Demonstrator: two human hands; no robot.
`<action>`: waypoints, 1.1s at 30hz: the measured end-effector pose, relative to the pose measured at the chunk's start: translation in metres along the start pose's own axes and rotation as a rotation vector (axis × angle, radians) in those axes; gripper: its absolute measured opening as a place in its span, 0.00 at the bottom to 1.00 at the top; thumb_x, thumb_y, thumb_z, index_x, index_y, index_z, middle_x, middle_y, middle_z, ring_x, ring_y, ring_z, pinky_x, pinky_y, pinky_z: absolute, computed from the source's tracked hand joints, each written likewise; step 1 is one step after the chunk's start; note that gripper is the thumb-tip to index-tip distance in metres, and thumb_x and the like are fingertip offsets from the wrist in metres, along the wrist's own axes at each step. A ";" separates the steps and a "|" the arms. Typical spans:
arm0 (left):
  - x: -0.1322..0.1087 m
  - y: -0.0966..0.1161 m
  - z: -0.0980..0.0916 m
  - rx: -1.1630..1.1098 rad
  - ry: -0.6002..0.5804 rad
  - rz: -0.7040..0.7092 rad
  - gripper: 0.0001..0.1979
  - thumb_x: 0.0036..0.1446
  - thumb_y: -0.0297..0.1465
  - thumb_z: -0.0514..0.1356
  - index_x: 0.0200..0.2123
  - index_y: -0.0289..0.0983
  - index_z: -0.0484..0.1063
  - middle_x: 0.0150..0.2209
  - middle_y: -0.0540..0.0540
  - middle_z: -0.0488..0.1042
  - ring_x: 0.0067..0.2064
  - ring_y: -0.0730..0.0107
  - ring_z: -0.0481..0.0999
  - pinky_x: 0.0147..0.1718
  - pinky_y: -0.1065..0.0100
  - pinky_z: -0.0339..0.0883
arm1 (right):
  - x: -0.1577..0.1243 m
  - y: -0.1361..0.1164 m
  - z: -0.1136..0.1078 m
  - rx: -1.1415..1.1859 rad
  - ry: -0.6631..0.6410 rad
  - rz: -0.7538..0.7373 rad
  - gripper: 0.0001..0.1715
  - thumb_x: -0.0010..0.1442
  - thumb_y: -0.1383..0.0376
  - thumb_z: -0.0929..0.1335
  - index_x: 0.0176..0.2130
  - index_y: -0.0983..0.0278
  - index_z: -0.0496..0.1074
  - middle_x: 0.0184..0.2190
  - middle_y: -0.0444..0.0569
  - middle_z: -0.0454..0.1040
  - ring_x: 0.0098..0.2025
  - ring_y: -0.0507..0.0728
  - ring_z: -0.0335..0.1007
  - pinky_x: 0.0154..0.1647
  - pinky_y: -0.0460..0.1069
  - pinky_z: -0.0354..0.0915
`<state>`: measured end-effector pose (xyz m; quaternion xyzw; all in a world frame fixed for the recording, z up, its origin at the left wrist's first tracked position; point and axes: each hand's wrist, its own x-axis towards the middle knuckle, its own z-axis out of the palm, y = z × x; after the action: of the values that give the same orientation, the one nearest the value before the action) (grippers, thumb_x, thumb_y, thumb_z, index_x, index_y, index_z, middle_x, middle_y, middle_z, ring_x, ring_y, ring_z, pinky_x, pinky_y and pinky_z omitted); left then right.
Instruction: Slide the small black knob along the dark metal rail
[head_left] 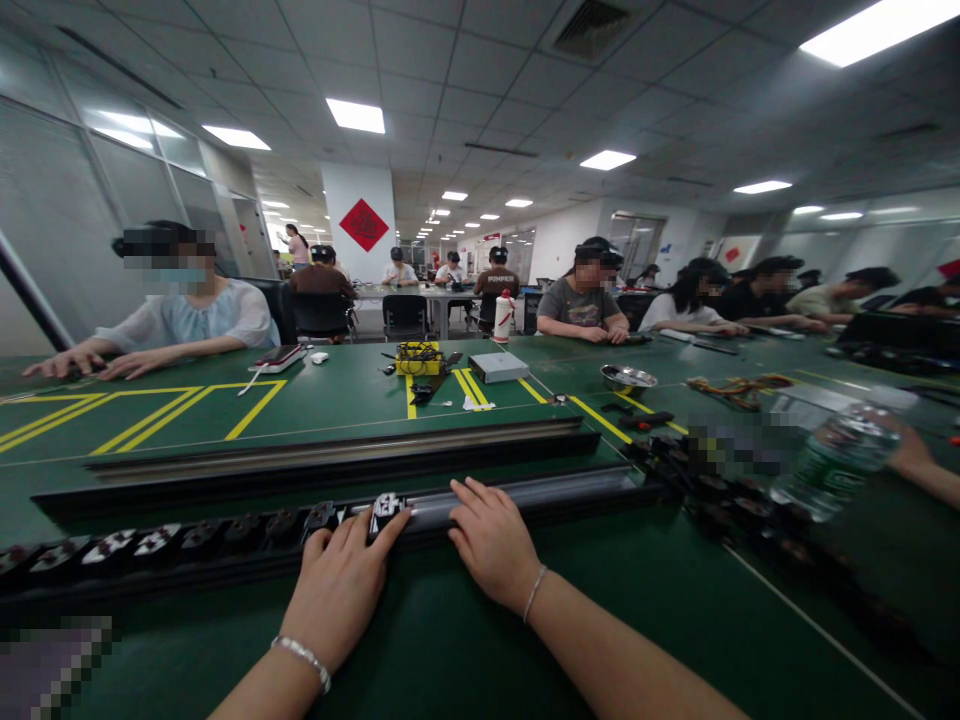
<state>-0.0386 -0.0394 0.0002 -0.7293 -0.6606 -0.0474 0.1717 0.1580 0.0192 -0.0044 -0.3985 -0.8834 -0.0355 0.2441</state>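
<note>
A long black track [525, 497] with a grey inner channel lies across the table in front of me. Several dark socket-like modules [200, 535] sit in a row along its left part. My left hand [341, 570] is closed at the right end of that row, its thumb and fingers about a small black-and-white module [386, 508] in the track. The hand hides part of it. To its right, my right hand [495, 540] rests on the track with the fingers stretched out, holding nothing visible.
Behind the track lies another black rail [345, 450]. A dark pile of modules [742, 510] lies to the right, beside a water bottle [840, 455] and another person's hand [911, 450]. Farther back are a metal bowl [628, 378], a grey box [498, 367] and a yellow basket of cables [420, 358].
</note>
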 end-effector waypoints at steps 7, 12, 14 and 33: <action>-0.002 -0.003 0.002 0.037 0.002 0.032 0.27 0.58 0.26 0.43 0.58 0.54 0.47 0.52 0.40 0.66 0.48 0.59 0.68 0.44 0.55 0.53 | 0.000 0.000 0.001 0.002 0.004 0.002 0.10 0.60 0.62 0.60 0.39 0.60 0.68 0.57 0.46 0.60 0.59 0.57 0.50 0.55 0.54 0.48; -0.001 0.000 -0.002 0.052 -0.037 0.014 0.28 0.57 0.24 0.43 0.58 0.54 0.47 0.51 0.41 0.66 0.47 0.61 0.68 0.44 0.55 0.53 | 0.000 0.001 0.001 0.002 -0.007 0.002 0.10 0.60 0.62 0.61 0.39 0.60 0.68 0.57 0.46 0.60 0.59 0.58 0.50 0.55 0.54 0.48; 0.000 0.001 -0.003 0.061 -0.043 0.010 0.29 0.56 0.22 0.42 0.58 0.54 0.47 0.51 0.42 0.67 0.46 0.61 0.69 0.44 0.56 0.53 | 0.000 0.001 0.000 -0.001 -0.011 0.003 0.10 0.60 0.62 0.61 0.39 0.60 0.68 0.57 0.46 0.60 0.59 0.57 0.50 0.55 0.54 0.47; -0.001 0.004 -0.001 0.089 -0.017 0.005 0.32 0.55 0.19 0.41 0.58 0.55 0.46 0.50 0.43 0.67 0.44 0.62 0.68 0.44 0.56 0.52 | 0.001 0.000 0.000 -0.001 -0.005 0.007 0.10 0.60 0.62 0.60 0.39 0.60 0.68 0.57 0.46 0.60 0.59 0.57 0.50 0.55 0.54 0.47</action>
<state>-0.0347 -0.0405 0.0004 -0.7231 -0.6615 -0.0116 0.1985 0.1580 0.0199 -0.0043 -0.4020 -0.8825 -0.0342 0.2417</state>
